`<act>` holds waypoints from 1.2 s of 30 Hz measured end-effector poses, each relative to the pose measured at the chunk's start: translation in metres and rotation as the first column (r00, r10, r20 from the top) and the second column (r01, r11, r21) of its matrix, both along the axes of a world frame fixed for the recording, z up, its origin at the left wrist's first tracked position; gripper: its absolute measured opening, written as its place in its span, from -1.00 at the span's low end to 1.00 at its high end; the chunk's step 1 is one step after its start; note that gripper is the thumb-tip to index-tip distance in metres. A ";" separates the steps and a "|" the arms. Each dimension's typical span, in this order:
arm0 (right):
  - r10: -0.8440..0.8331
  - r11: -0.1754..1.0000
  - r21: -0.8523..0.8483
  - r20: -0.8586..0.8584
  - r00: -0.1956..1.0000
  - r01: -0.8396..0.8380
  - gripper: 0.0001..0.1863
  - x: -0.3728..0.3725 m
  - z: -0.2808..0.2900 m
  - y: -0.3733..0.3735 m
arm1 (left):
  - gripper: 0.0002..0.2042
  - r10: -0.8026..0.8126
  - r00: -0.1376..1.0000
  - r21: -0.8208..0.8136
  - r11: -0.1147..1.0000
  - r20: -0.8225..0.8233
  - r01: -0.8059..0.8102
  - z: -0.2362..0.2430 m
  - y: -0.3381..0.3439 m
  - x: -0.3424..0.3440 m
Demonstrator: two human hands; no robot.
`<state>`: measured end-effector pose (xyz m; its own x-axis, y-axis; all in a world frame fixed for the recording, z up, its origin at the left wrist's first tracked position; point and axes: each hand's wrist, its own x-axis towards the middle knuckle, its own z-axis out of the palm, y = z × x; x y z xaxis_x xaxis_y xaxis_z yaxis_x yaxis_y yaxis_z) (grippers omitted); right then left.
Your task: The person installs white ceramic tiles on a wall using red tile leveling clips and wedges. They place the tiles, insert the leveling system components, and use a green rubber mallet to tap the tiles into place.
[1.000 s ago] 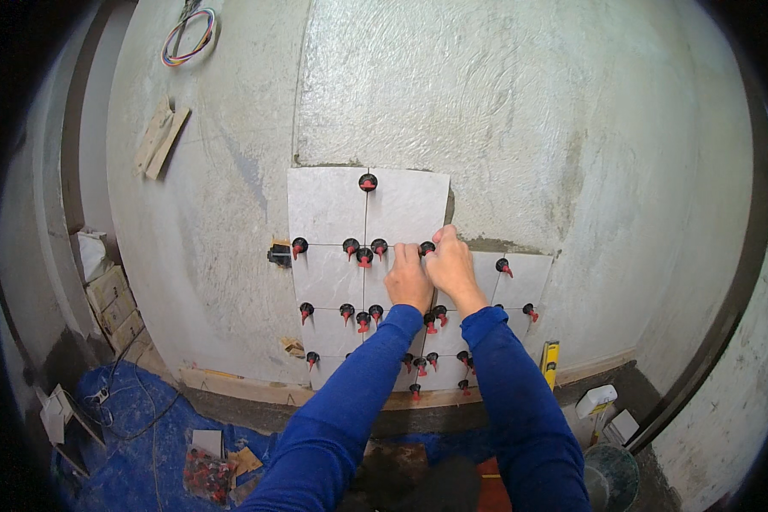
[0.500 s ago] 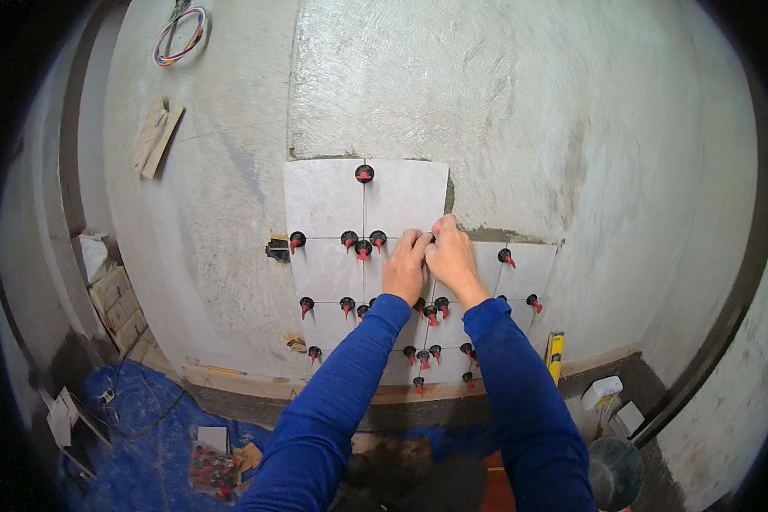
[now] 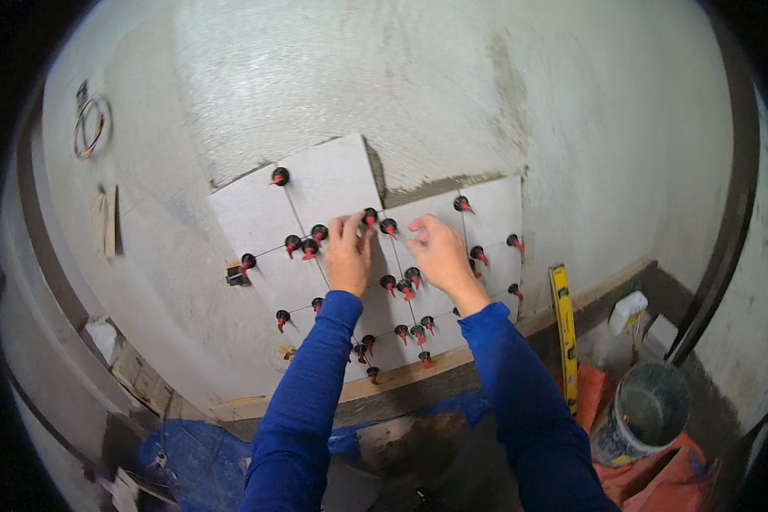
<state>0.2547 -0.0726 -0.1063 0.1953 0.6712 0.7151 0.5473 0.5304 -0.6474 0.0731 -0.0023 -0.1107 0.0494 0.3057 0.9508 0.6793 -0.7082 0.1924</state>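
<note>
Pale square tiles (image 3: 333,177) cover part of the wall, with black-and-red tile levelling clips (image 3: 462,204) along their joints. My left hand (image 3: 347,256) rests against the tiles, fingers extended upward, beside a levelling clip at the joint under the upper right tile. Its fingertips come close to that clip's red tab; whether they touch it I cannot make out. Just right of it, another clip (image 3: 388,227) sits on the vertical joint. My right hand (image 3: 444,263) hovers over the tiles right of that clip, thumb and fingers bent but apart, with nothing visible between them.
A yellow spirit level (image 3: 563,337) leans upright at the lower right. Beyond it stand a dirty bucket (image 3: 651,405) and a white container (image 3: 627,311). Coiled wires (image 3: 90,128) hang at the upper left. A blue sheet (image 3: 192,461) covers floor at the lower left.
The view has tilted and shifted right, so the tiles appear slanted and further left. My hands, together at one clip before, are now apart; the right has drawn back from it.
</note>
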 end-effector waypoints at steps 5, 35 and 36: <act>-0.018 0.980 0.197 0.026 0.999 0.012 -0.73 -0.004 -0.006 0.026 | -0.70 0.029 0.999 0.047 0.999 -0.042 -0.027 0.007 0.000 0.003; -0.161 0.893 0.450 0.329 0.930 -0.005 -0.59 -0.021 0.091 -0.004 | -0.56 0.331 0.936 0.299 0.911 -0.122 -0.283 0.141 -0.044 -0.161; -0.219 0.870 0.493 0.378 0.899 0.005 -0.56 -0.028 0.099 -0.001 | -0.53 0.329 0.929 0.279 0.920 -0.171 -0.275 0.145 -0.038 -0.161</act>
<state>0.2265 -0.0733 -0.0076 -0.1338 0.2255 0.9650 0.7778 0.6273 -0.0388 -0.0879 -0.0407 0.0342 0.1988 0.0962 0.9753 0.8733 -0.4690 -0.1317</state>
